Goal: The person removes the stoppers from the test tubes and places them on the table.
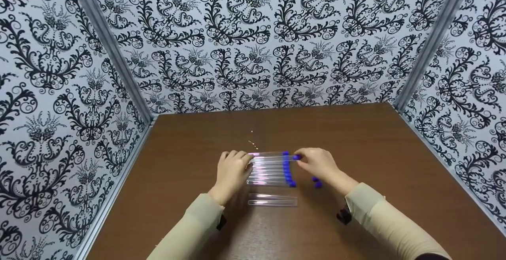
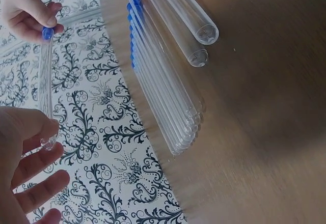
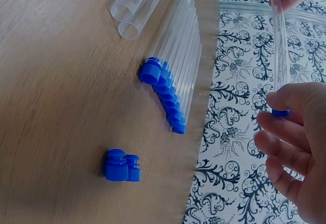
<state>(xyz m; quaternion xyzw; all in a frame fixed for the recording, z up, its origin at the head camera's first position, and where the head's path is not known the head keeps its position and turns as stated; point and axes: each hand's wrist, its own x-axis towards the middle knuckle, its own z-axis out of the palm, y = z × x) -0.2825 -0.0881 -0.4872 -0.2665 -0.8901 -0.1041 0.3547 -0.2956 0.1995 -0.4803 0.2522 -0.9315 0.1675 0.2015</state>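
Note:
A clear test tube (image 2: pixel 46 76) with a blue cap (image 3: pixel 280 113) is held up between my two hands, above the table. My left hand (image 1: pixel 234 169) pinches its rounded end between thumb and forefinger, the other fingers spread. At the capped end, my right hand (image 1: pixel 319 163) pinches the blue cap with thumb and forefinger. Below them lies a row of capped test tubes (image 1: pixel 269 175) side by side, their blue caps toward the right. Nearer the person rest two uncapped tubes (image 1: pixel 272 201), their mouths facing right.
Two loose blue caps (image 3: pixel 121 166) lie together on the brown wooden table (image 1: pixel 189 220), right of the row. Patterned wall panels (image 1: pixel 245 42) with metal-coloured corner posts enclose the table at the back and sides.

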